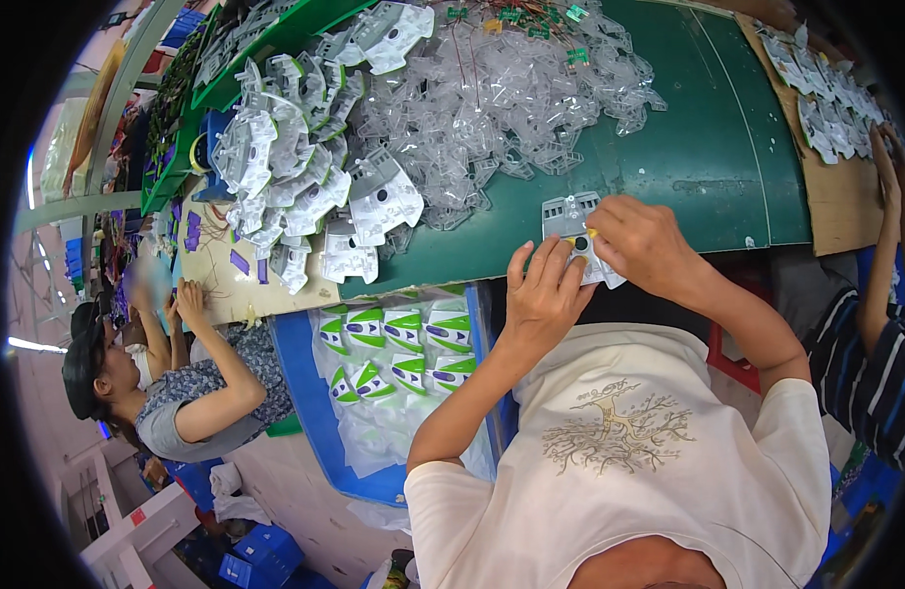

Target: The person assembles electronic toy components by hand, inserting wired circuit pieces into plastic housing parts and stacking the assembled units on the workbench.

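Your piece of work, a white and grey plastic shell (pixel 567 213), lies near the middle of the frame, slightly right, at the near edge of the green surface (pixel 708 187). A round black spot sits in its middle. Your left hand (pixel 543 302) is at the shell's lower left, fingers half bent with the fingertips against it; whether they grip it or only rest there, you cannot tell. Your right hand (pixel 651 245) bends over the shell's right side, thumb and fingers pinched on a small yellow bit (pixel 592 234), whose kind is hidden by the fingers.

At the upper left of the frame you have a heap of similar shells (pixel 300 137), white and grey with some green edges, piled over one another. Just right of it, across the upper middle, spreads a pile of clear plastic parts (pixel 502 103), with small green circuit boards (pixel 577 57) and thin wires at its top.

Below the surface, left of your left arm, a blue bin (pixel 310 393) holds rows of white and green pieces (pixel 408 332). At the upper right, more white parts (pixel 821 93) lie on brown cardboard (pixel 827 211), where another person's hands reach in. At the left, a person in a dark cap (pixel 81 358) works at the surface's end.
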Motion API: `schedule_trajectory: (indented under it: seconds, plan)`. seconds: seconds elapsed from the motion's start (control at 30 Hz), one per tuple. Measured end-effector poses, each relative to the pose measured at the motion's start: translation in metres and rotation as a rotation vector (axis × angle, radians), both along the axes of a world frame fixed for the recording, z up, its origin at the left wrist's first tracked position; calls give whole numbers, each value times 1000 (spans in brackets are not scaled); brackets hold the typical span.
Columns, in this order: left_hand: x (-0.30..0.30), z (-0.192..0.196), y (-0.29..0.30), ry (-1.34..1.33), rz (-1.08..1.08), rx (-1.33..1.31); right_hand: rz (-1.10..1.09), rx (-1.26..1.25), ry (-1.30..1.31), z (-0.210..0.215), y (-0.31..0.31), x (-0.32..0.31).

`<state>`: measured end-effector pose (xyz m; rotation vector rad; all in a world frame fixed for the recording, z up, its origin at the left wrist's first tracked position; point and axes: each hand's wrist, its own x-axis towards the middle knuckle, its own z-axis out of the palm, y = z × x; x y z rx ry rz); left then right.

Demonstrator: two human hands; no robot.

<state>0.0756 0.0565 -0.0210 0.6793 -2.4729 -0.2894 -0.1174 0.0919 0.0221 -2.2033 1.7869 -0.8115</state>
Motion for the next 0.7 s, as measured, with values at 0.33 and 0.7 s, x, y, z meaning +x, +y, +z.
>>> schedule_trajectory:
  seconds: [0.33, 0.7]
  plan:
    - [-10, 25, -90, 89, 12, 49, 110, 51, 194, -2, 10, -1]
    - [17, 8, -65, -28, 6, 26, 81, 134, 147, 8, 16, -5]
